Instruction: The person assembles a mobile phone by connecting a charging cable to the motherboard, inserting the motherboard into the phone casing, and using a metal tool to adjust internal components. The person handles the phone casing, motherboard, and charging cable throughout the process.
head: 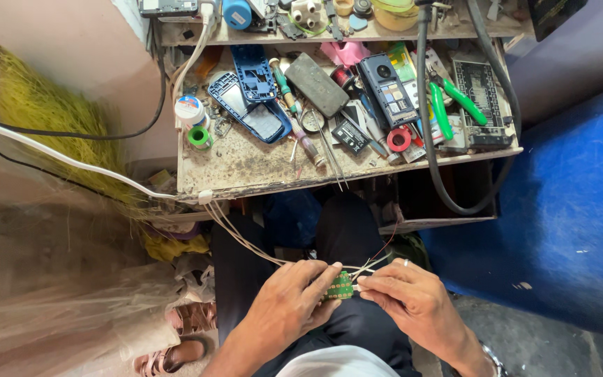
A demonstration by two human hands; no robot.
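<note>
Two large surfaces frame the scene: a blue sheet (581, 202) fills the right side, and a scuffed worktop (246, 167) sits far from the person, its near edge chipped and overhanging the dark-trousered lap. Bare room on the worktop lies only along its near left part; the rest is crowded. On it lie a blue phone shell (249, 105), a grey flat case (317, 84), a dark handset with its back off (387, 89), green-handled pliers (451, 105), a small white round tub (190, 109) near the left edge, and a red tape ring (399, 139). A white cable (71, 159) runs from the left to the worktop's near corner.

Near the person, over the lap, the left hand (284, 307) and the right hand (410, 301) meet, both pinching a small green circuit board (340, 286) between their fingertips. Thin pale wires (246, 241) lead from the board up to the worktop's edge.
</note>
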